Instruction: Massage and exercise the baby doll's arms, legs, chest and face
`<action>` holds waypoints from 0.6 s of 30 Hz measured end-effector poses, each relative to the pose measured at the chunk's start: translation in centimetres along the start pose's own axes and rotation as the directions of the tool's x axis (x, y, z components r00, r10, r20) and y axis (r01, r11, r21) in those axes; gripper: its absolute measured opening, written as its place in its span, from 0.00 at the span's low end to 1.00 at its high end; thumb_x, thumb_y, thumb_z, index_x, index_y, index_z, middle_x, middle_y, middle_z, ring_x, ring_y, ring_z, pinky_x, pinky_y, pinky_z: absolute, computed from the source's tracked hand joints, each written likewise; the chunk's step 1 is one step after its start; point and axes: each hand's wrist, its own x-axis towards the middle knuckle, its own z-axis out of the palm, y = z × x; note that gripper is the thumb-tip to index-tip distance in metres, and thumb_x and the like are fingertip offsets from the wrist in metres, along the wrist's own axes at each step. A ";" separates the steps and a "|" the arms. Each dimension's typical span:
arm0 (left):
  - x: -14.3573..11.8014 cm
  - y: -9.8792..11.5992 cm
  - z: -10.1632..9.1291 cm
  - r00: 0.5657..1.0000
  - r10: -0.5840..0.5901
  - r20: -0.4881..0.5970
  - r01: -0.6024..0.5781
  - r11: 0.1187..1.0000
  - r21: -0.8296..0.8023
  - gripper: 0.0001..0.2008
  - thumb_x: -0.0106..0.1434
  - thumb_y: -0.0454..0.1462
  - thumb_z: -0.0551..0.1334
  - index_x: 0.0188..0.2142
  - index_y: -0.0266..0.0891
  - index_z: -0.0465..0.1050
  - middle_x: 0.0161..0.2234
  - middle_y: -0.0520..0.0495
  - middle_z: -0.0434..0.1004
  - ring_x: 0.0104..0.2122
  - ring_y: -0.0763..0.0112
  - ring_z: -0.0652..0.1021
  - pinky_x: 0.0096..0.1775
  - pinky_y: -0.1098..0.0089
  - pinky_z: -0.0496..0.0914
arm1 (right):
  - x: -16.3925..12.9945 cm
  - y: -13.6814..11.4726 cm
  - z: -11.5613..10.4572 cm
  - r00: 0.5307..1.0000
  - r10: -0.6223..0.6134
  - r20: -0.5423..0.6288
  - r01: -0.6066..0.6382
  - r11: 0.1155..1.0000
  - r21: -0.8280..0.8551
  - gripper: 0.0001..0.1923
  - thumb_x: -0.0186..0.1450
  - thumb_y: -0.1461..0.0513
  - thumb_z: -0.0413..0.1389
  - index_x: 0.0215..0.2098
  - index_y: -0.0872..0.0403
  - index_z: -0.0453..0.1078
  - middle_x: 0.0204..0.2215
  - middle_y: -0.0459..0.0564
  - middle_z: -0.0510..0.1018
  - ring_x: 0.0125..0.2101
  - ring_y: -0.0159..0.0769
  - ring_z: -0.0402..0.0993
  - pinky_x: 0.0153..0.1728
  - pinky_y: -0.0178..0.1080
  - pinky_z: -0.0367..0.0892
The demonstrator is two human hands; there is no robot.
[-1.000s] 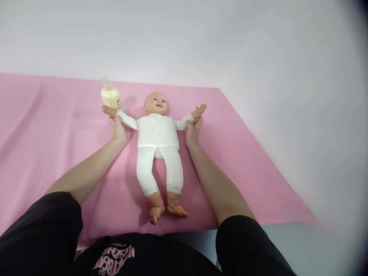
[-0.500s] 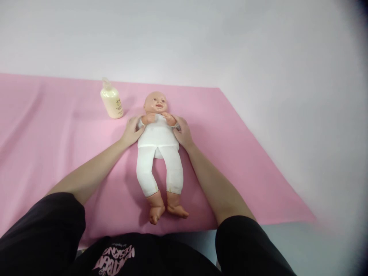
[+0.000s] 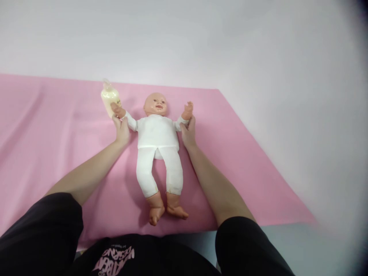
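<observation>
A baby doll [image 3: 157, 132] with a white cloth body lies face up, its head away from me and its bare feet towards me. Both its arms are spread out to the sides. My left hand [image 3: 122, 130] is closed around the doll's arm on the left, near the wrist. On the other side my right hand [image 3: 188, 132] grips the doll's other arm just below its hand. Some of my fingers are hidden behind the doll's sleeves. The doll's left-side hand overlaps a pale yellow pump bottle [image 3: 107, 100] standing behind it.
Pink cloth [image 3: 230, 168] covers the table, with soft creases on the left. A plain white wall [image 3: 184, 42] rises behind the table. The table's right edge slants towards me, and its front edge is close to my body.
The doll's arms, folded over its chest before, are now spread outwards. My hands moved apart with them. The doll's body and the pump bottle stayed in place.
</observation>
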 end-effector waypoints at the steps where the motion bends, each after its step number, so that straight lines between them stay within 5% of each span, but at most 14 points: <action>1: 0.2 -0.3 -0.1 0.998 -0.028 -0.058 0.027 1.000 -0.009 0.20 0.73 0.51 0.59 0.58 0.50 0.59 0.65 0.41 0.65 0.68 0.59 0.67 0.68 0.55 0.64 | 0.1 0.4 -0.2 0.999 0.010 -0.032 -0.009 1.000 0.007 0.28 0.66 0.52 0.57 0.63 0.48 0.60 0.59 0.56 0.72 0.61 0.48 0.69 0.65 0.58 0.66; 4: 0.9 -1.2 -0.4 0.980 -0.120 -0.156 0.116 0.993 -0.032 0.18 0.74 0.53 0.54 0.57 0.50 0.59 0.66 0.42 0.66 0.69 0.58 0.66 0.69 0.55 0.64 | 0.6 1.6 -0.5 0.996 0.020 -0.092 -0.016 0.998 0.053 0.29 0.67 0.53 0.54 0.65 0.47 0.57 0.64 0.57 0.67 0.64 0.50 0.66 0.65 0.63 0.65; 12: 1.8 -2.6 -0.5 0.961 -0.205 -0.184 0.192 0.978 -0.087 0.18 0.76 0.53 0.45 0.55 0.48 0.62 0.67 0.43 0.65 0.72 0.61 0.63 0.70 0.52 0.62 | 2.4 6.0 -1.3 0.932 0.272 -0.240 -0.208 0.943 0.261 0.36 0.64 0.54 0.49 0.70 0.47 0.50 0.69 0.59 0.61 0.68 0.48 0.64 0.68 0.63 0.64; 18: 1.1 -1.8 -0.4 0.960 -0.187 -0.209 0.176 0.982 -0.072 0.15 0.74 0.52 0.49 0.55 0.52 0.60 0.63 0.43 0.68 0.66 0.61 0.70 0.67 0.55 0.68 | 2.2 5.9 -1.2 0.953 0.137 -0.270 -0.094 0.982 0.164 0.35 0.67 0.52 0.49 0.71 0.45 0.51 0.71 0.57 0.57 0.70 0.46 0.61 0.68 0.62 0.63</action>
